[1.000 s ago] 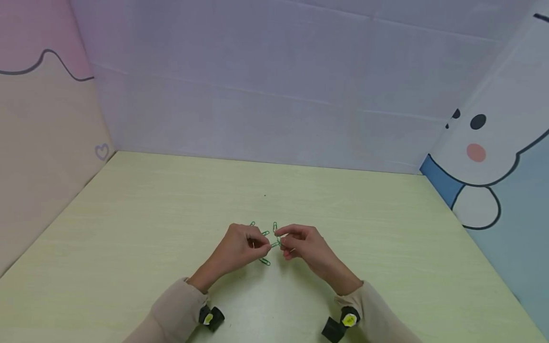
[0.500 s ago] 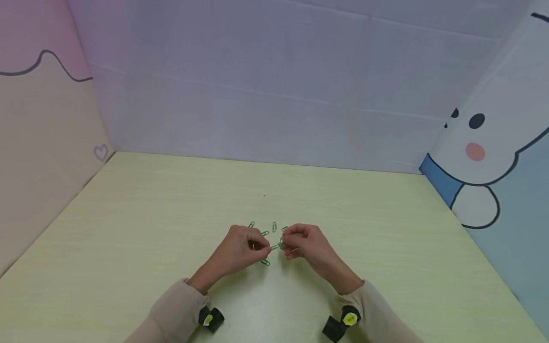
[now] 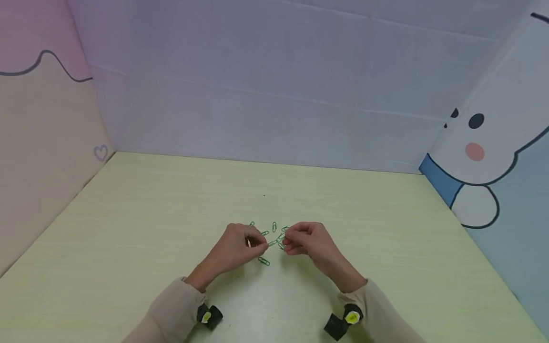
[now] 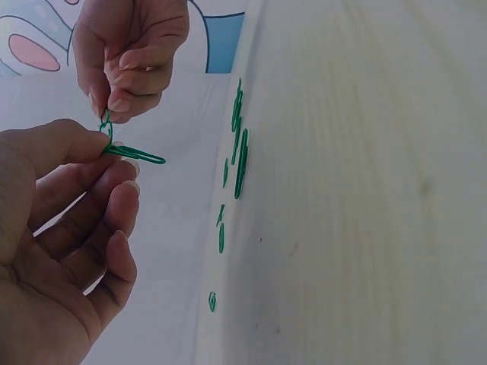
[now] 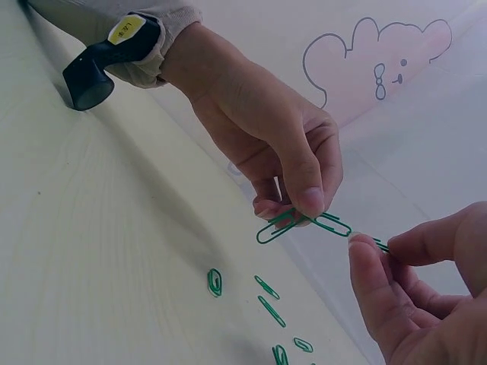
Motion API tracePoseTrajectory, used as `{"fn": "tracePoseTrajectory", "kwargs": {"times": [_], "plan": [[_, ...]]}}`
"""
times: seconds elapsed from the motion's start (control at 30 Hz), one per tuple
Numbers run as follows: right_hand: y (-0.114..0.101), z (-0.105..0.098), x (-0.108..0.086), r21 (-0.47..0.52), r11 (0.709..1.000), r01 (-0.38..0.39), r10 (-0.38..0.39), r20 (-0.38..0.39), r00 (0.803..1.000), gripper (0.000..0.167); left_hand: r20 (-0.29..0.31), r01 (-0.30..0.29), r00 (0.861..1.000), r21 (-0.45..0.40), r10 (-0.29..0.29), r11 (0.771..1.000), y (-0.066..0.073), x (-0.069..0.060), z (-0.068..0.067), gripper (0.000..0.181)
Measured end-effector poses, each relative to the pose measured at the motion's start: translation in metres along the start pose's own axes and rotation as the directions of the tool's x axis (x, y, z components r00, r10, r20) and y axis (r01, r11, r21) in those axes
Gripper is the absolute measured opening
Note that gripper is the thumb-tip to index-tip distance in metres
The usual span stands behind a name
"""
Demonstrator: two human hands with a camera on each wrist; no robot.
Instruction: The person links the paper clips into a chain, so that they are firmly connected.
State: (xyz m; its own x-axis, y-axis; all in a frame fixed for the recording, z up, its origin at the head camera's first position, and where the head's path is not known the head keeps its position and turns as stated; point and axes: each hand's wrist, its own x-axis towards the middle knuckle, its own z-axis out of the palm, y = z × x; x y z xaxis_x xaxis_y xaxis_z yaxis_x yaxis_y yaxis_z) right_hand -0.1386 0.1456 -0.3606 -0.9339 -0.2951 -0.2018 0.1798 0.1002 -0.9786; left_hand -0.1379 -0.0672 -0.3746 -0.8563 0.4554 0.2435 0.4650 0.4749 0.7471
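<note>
At the left of centre in the head view, the left hand (image 3: 238, 245) pinches green wire between thumb and forefinger; the right wrist view shows one paper clip (image 5: 272, 230) jutting from that pinch and a middle clip (image 5: 332, 223) running across towards the other hand. Just below it a loose clip (image 3: 263, 261) lies on the table (image 3: 171, 205), with another (image 3: 265, 233) just above the fingertips. Between the hands, the held green line slants up to the right — near frame centre, the fingers now a little farther apart than half a second ago, so more of it shows. I judge that the clips are joined and drawn out in line, though fingertips hide the actual hooks. Above the gap sits an upright-looking loose clip (image 3: 274, 227). Right of centre, the right hand (image 3: 310, 238) pinches the far end — a small clip (image 5: 381, 244), partly covered.
</note>
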Motion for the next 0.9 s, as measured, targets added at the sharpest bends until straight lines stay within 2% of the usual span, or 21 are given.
{"fn": "tracePoseTrajectory", "kwargs": {"times": [0.53, 0.9], "plan": [[-0.0006, 0.0008, -0.0012, 0.021, 1.000, 0.019, -0.019, -0.032, 0.999, 0.031, -0.008, 0.009, 1.000, 0.006, -0.009, 1.000, -0.0012, 0.0012, -0.0019, 0.006], [-0.0034, 0.0028, -0.0024, 0.040, 0.999, 0.013, -0.011, -0.054, 0.998, 0.032, -0.062, 0.019, 0.998, -0.026, -0.020, 0.999, -0.0001, 0.0037, 0.0015, 0.005]]}}
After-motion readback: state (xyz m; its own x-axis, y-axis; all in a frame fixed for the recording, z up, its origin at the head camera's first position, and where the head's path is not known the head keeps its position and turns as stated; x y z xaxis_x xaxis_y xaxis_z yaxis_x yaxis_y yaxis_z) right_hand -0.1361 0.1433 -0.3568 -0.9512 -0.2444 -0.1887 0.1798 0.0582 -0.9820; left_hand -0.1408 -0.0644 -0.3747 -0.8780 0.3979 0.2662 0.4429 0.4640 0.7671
